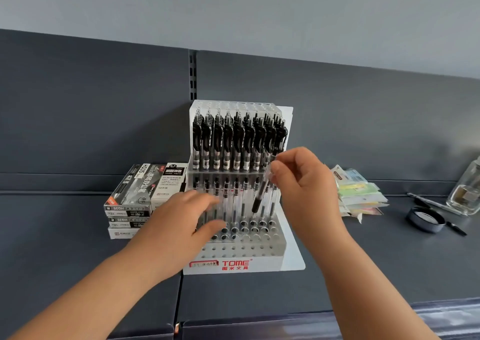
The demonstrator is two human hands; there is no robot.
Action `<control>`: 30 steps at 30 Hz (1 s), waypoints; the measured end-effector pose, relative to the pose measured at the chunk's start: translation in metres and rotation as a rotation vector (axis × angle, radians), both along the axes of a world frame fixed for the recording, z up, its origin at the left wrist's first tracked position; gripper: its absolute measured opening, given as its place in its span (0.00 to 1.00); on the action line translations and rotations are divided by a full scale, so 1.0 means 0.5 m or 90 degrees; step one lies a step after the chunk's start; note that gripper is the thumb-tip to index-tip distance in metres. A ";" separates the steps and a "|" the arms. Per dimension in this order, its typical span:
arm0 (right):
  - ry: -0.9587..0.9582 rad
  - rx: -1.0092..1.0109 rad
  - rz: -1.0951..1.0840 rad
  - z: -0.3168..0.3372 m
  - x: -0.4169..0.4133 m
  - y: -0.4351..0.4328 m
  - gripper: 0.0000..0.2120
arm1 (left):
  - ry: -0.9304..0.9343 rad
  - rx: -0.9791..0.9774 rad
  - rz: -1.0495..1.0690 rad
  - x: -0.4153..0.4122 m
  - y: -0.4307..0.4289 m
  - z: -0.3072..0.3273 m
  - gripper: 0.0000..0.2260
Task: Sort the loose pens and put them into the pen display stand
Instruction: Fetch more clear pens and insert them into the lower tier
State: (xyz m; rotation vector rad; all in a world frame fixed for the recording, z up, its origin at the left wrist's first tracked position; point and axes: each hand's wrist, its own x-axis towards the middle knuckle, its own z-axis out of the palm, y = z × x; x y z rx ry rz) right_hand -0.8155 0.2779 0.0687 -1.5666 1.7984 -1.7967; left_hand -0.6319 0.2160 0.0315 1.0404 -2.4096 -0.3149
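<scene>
As the right hand pinches a black gel pen by its top, centre frame, the tip slants down at a free hole in the TOME pen display stand. The left hand, fingers loosely spread, lies against the lower-left rows, likely steadying.

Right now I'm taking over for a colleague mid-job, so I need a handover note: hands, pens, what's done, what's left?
Right hand pinches a pen, tilted, tip down over the right end of the stand.
Left hand is open at the stand's lower left; blur hides whether it touches.
Done: back row is full and middle row holds pens.
Left: seat this pen. Front holes are empty. Loose pens lie to the right by a jar.
</scene>
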 end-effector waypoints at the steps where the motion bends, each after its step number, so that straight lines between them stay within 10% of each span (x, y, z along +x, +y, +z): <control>1: 0.004 0.008 0.007 -0.007 0.001 -0.003 0.07 | -0.037 -0.010 0.008 0.005 0.001 -0.008 0.23; 22: 0.109 0.204 0.037 -0.117 -0.013 -0.054 0.05 | -0.111 -0.025 0.131 0.023 0.012 -0.100 0.27; 30: 0.305 0.045 -0.036 -0.084 0.081 -0.020 0.10 | -0.064 -0.065 0.199 0.133 0.018 -0.050 0.28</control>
